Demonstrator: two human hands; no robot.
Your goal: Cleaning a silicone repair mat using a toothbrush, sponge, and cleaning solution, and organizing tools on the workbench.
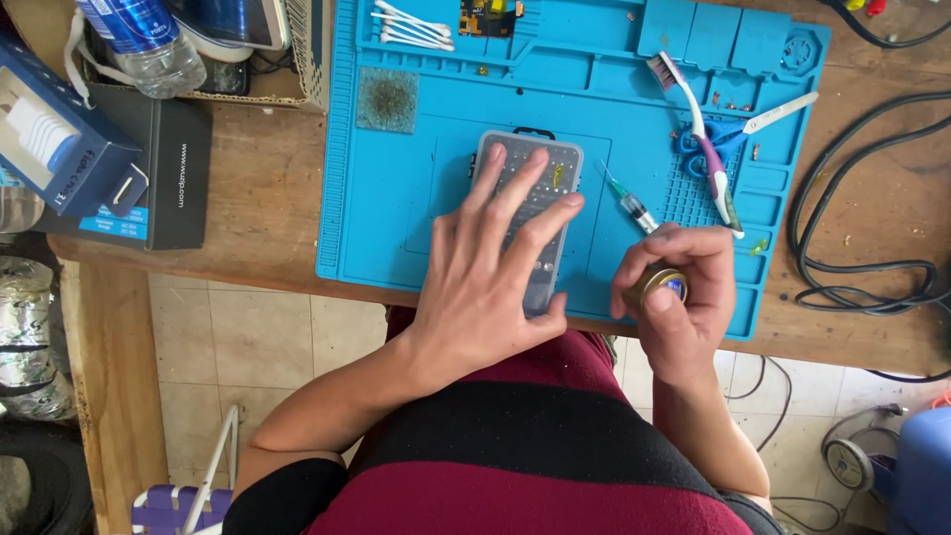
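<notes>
My left hand (495,267) lies flat with spread fingers on a grey, clear-lidded case of small bits (540,163), which rests on a blue work mat (396,228). My right hand (684,297) grips a small round brass-coloured tin (662,284) near the mat's front edge. Just beyond that hand a thin syringe with a green tip (629,203) lies on the mat.
On the mat lie a toothbrush (698,129), blue-handled scissors (738,129), cotton swabs (411,25), a small circuit board (490,17) and a dark scouring pad (386,99). Black cables (862,198) curl at right. A water bottle (144,45), boxes (163,168) and a tablet sit at left.
</notes>
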